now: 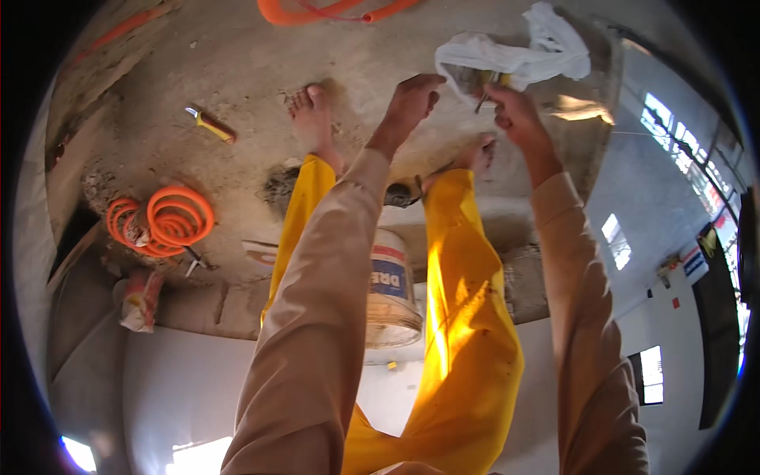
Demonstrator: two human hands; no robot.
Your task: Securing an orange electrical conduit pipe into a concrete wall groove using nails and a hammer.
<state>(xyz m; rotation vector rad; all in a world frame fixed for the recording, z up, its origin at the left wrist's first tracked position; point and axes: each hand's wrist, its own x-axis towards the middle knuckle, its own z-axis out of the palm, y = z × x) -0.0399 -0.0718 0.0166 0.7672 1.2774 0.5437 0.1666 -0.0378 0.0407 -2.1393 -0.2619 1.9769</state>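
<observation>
Both hands reached to the white plastic bag (514, 55) on the concrete floor (237, 63), the left hand (412, 99) touching its edge with fingers loosely open, the right hand (511, 111) pinching a nail (480, 101) just below it.

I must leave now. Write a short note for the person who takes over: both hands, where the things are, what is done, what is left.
Left hand: at the white plastic bag, fingers on its edge.
Right hand: pinching a thin nail-like piece at the bag's mouth.
Nearby: orange conduit coil, yellow-handled tool, bucket between the legs.
Done: bag opened.
Left: cannot tell.
</observation>
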